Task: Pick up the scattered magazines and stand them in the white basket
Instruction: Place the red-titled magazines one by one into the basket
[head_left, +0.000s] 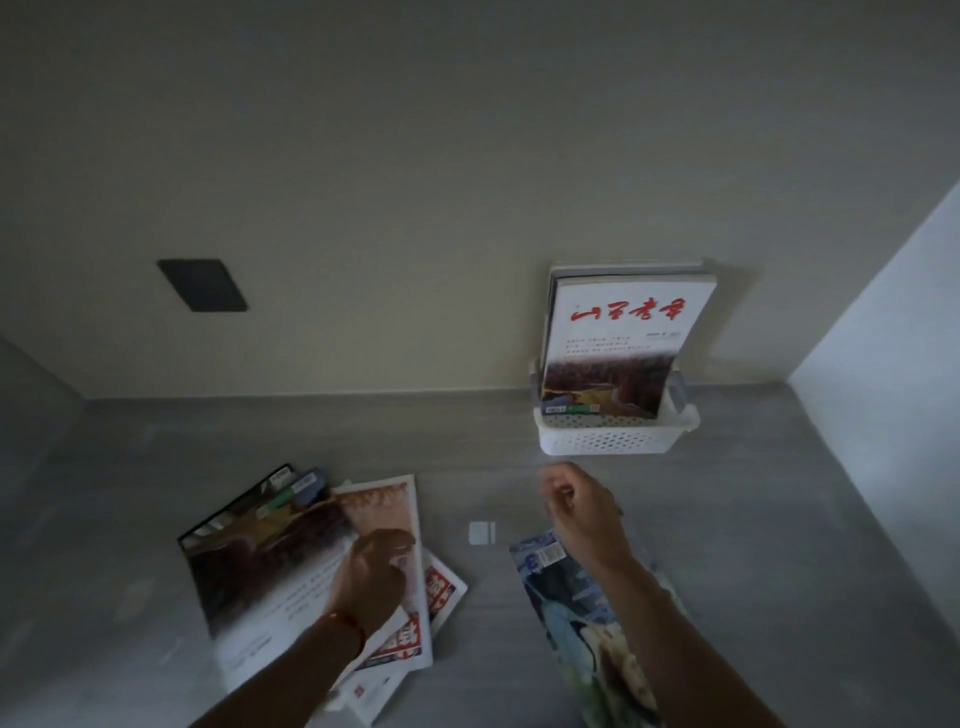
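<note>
The white basket (613, 439) stands on the grey floor against the wall, with a couple of magazines (623, 338) upright in it, the front one with red lettering. A pile of several overlapping magazines (270, 551) lies at the lower left. My left hand (371, 577) rests on top of that pile, fingers curled at the edge of the top cover. A blue-green magazine (582, 613) lies at the lower right, partly under my right forearm. My right hand (576, 506) hovers just below the basket, fingers loosely curled, holding nothing.
A small white square tag (482, 533) lies on the floor between my hands. A dark square plate (202, 285) sits on the beige wall at the left. A pale wall (883, 312) closes the right side.
</note>
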